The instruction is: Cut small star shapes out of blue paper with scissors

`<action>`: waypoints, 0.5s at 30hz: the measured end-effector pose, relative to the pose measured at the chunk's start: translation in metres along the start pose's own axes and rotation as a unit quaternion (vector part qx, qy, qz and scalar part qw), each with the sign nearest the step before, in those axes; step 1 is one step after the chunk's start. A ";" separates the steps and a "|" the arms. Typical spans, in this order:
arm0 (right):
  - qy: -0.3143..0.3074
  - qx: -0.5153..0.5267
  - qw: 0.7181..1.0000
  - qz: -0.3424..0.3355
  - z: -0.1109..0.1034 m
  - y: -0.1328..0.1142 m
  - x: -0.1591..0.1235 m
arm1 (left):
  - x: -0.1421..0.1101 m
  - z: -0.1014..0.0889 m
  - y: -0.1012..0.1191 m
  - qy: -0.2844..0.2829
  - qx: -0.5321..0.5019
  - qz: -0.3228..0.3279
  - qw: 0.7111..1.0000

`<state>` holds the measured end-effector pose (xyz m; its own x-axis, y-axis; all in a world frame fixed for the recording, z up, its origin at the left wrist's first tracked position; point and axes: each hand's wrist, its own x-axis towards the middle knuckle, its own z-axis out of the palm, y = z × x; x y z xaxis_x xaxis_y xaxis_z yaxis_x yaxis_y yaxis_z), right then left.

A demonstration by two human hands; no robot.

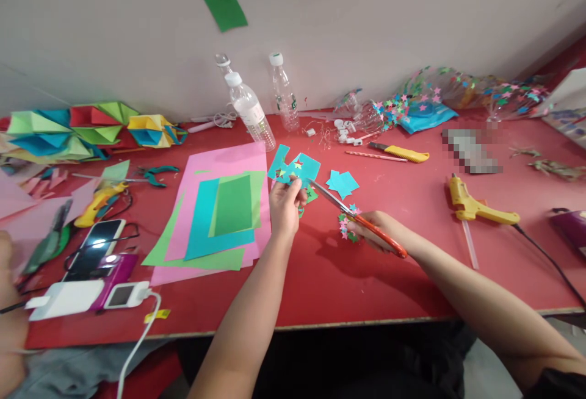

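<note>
1. The left hand [284, 207] is pinched closed, thumb against fingers, at the near edge of the flat blue paper pieces [311, 168] near the middle of the red tabletop [320, 289]. Blue paper appears to be gripped there, but how much is held is hidden by the fingers.

2. The long metal-bladed scissors with orange-red handles [373, 232] are held in the right hand [388, 223], whose fingers are curled around the handles. The blades are pointed at the left fingertips; whether they are parted cannot be told.

3. Small multicoloured paper stars [342, 226] are gathered beside the right hand, and a few more are scattered on the blue paper. Angular blue paper offcuts [342, 184] are lying just beyond the blades.

4. A layered stack of pink, green and blue paper sheets [235, 204] is spread to the left of the left hand, touched by neither blade nor fingers.

5. The step in hand is judged to be the snipping of small shapes from paper. For the next move, a firm pinch, the blade tips lined up on the paper's edge, and fingertips clear of the cut seem to be called for.
</note>
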<state>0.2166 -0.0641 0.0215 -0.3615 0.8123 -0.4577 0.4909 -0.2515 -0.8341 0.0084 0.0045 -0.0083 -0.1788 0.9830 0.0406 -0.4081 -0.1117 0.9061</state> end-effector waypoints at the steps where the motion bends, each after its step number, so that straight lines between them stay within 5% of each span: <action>1: 0.004 0.010 1.000 0.004 0.002 -0.001 0.000 | -0.001 0.001 0.000 -0.007 -0.016 -0.014 1.000; 6: 0.020 0.052 0.998 0.013 0.008 0.002 0.002 | -0.007 0.005 -0.002 -0.090 -0.041 -0.085 0.991; 15: 0.000 0.003 1.000 0.000 0.006 0.002 0.003 | -0.007 0.003 -0.007 -0.010 0.071 0.033 0.997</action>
<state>0.2118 -0.0660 0.0164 -0.3616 0.8123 -0.4575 0.4862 -0.2544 -0.8360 0.0151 -0.0008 -0.0132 -0.1822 0.9772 0.1090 -0.2652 -0.1556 0.9515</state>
